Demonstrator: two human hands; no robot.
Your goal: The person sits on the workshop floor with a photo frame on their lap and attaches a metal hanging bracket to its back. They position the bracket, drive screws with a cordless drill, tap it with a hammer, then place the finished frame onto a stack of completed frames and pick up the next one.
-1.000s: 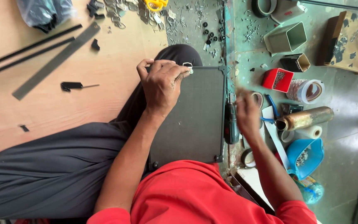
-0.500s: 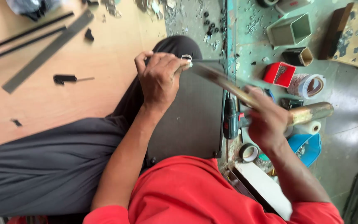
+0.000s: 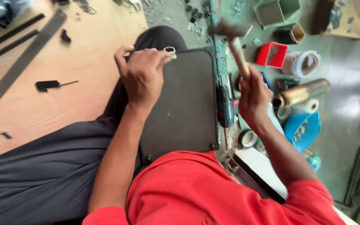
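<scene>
Since half a second ago, the hammer (image 3: 235, 41) has been raised toward 12 o'clock, gripped by the right hand (image 3: 253, 98). The metal ring (image 3: 170, 51) is pinched by the left hand (image 3: 141, 75) at the dark panel (image 3: 184, 104)'s top edge. A hammering step is judged underway; an accurate downward strike is called for.

The left hand (image 3: 143, 75) is pressing down on the top edge of a dark grey rectangular board (image 3: 184, 104) that is resting across the person's lap, its fingertips pinching a small silvery metal ring (image 3: 170, 50) at the board's upper corner. The right hand (image 3: 253, 98) is gripping the pale wooden handle of a hammer (image 3: 236, 46) — its dark head is raised and blurred, just right of the ring. Near the right hand, a red square plastic box (image 3: 273, 54), a roll of tape (image 3: 301, 63) and a blue plastic bowl (image 3: 303, 130) are lying on the grey-green floor. A long flat grey metal strip (image 3: 26, 56) is lying on the light wooden sheet (image 3: 80, 75) at left.
</scene>
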